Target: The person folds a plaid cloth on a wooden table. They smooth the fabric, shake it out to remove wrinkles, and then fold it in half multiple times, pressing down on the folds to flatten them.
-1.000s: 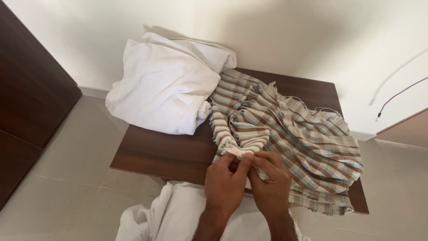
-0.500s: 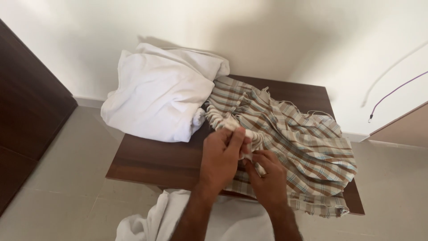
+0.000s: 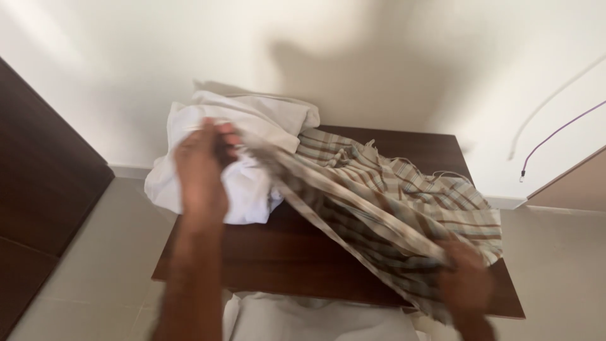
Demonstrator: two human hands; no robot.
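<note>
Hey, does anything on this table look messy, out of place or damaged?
Mostly untidiness. A white cloth lies crumpled in a heap on the table, spilling over its back left edge. The striped cloth, stretched between the left hand and right hand, shows loose threads along its far edge. More white fabric lies below the table's front edge.

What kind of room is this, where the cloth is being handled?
Probably a room in a home, perhaps a bedroom or laundry corner: a low dark wooden table against a plain wall, tiled floor, and a striped cloth beside heaped white laundry.
</note>
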